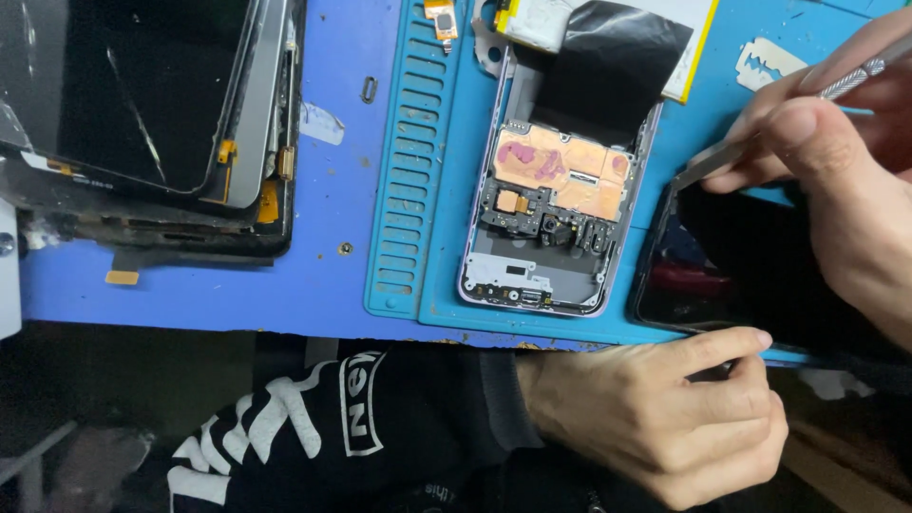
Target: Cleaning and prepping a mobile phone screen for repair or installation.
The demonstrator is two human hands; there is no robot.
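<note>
My right hand (845,161) grips a thin metal prying tool (750,147). Its flat tip rests at the far left corner of a black phone screen panel (703,271) lying on the blue mat (408,142). My left hand (665,413), in a black printed sleeve, pinches the near edge of that panel, with the index finger stretched along the edge. Just left of the panel lies an opened phone body (551,209) with a lilac frame. Its circuit board and copper-coloured shielding are exposed.
A stack of cracked tablet screens and frames (142,114) fills the far left of the blue table. A razor blade (765,62) lies on the mat at the top right. A black film (613,62) and a white-and-yellow flat part (541,19) sit beyond the phone body.
</note>
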